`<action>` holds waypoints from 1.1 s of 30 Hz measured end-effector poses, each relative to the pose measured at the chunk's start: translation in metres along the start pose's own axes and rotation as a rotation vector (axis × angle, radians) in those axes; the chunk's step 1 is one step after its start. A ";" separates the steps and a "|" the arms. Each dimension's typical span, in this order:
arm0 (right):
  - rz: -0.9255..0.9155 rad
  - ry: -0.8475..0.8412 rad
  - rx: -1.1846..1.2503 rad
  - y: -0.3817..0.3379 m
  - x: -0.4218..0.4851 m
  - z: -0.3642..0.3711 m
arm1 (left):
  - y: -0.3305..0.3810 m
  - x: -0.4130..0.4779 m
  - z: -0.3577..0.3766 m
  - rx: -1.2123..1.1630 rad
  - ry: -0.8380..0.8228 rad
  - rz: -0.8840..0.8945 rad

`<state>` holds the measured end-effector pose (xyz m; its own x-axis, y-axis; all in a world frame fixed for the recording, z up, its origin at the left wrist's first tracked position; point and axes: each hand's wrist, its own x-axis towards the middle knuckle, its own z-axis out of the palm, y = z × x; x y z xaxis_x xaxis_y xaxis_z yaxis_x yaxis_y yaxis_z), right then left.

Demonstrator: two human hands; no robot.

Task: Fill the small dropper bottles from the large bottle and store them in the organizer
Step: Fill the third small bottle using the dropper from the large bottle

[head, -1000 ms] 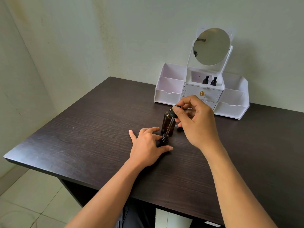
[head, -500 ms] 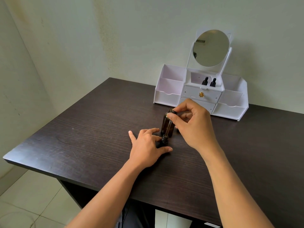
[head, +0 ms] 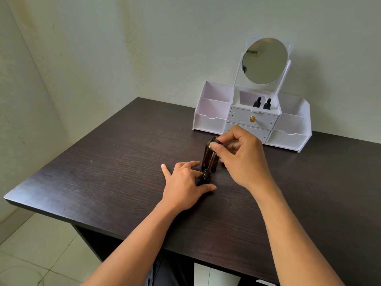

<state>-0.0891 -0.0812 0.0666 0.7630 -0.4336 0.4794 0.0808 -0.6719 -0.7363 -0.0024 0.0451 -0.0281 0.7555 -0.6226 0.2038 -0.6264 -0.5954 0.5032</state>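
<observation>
A large amber bottle [head: 207, 159] stands uncapped on the dark table [head: 103, 166]. In front of it stands a small dark dropper bottle [head: 206, 176], which my left hand [head: 183, 184] holds at its base between thumb and fingers. My right hand [head: 240, 156] pinches a dropper [head: 212, 155] by its black bulb, and the glass tube slants down into the small bottle's neck. Two small dropper bottles [head: 262, 103] stand in the top middle compartment of the white organizer [head: 214, 120] at the back.
The organizer carries a round mirror [head: 265, 60], two drawers and open side bins, and stands against the wall. The table's left corner and front edge drop to a tiled floor [head: 31, 254].
My right hand has lowered the dropper a little, so its tube sits deeper in the small bottle's neck. My left hand has stayed on the small bottle.
</observation>
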 end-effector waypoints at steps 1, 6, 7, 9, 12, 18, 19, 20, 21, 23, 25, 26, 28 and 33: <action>0.002 0.000 0.003 0.000 0.000 0.000 | 0.000 0.000 0.000 0.001 0.001 0.001; -0.035 0.051 0.047 -0.006 0.001 -0.004 | 0.001 0.000 -0.001 0.005 -0.003 -0.004; -0.042 0.083 0.077 -0.008 0.003 -0.006 | 0.000 0.000 -0.001 0.004 -0.004 -0.006; -0.053 0.161 0.125 -0.013 0.010 -0.011 | 0.001 0.000 -0.001 -0.002 -0.003 -0.010; -0.088 0.273 0.146 -0.017 0.023 -0.019 | 0.001 -0.001 -0.002 -0.022 -0.004 -0.017; -0.147 0.322 0.104 -0.016 0.042 -0.021 | 0.001 -0.002 -0.003 -0.018 -0.013 -0.010; -0.148 0.312 0.094 -0.014 0.044 -0.020 | 0.002 -0.002 -0.003 -0.017 -0.015 -0.011; -0.151 0.303 0.084 -0.012 0.046 -0.018 | 0.002 -0.001 -0.003 -0.015 -0.015 -0.012; -0.154 0.295 0.075 -0.010 0.047 -0.016 | 0.002 -0.002 -0.003 -0.014 -0.015 -0.013; -0.150 0.279 0.064 -0.006 0.049 -0.013 | 0.002 -0.002 -0.003 -0.013 -0.016 -0.013; -0.138 0.251 0.042 -0.001 0.050 -0.011 | 0.002 -0.002 -0.004 -0.014 -0.020 -0.016; -0.130 0.228 0.027 0.001 0.051 -0.009 | 0.003 -0.002 -0.005 -0.013 -0.022 -0.018; -0.099 0.177 -0.006 0.005 0.052 -0.006 | 0.002 -0.001 -0.004 -0.007 -0.023 -0.018; -0.041 0.061 -0.159 0.016 0.053 0.000 | 0.001 0.000 -0.002 0.001 -0.023 -0.016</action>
<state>-0.0480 -0.1150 0.0802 0.7204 -0.4359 0.5395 0.0054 -0.7742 -0.6329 -0.0031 0.0456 -0.0254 0.7608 -0.6246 0.1762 -0.6145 -0.6059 0.5052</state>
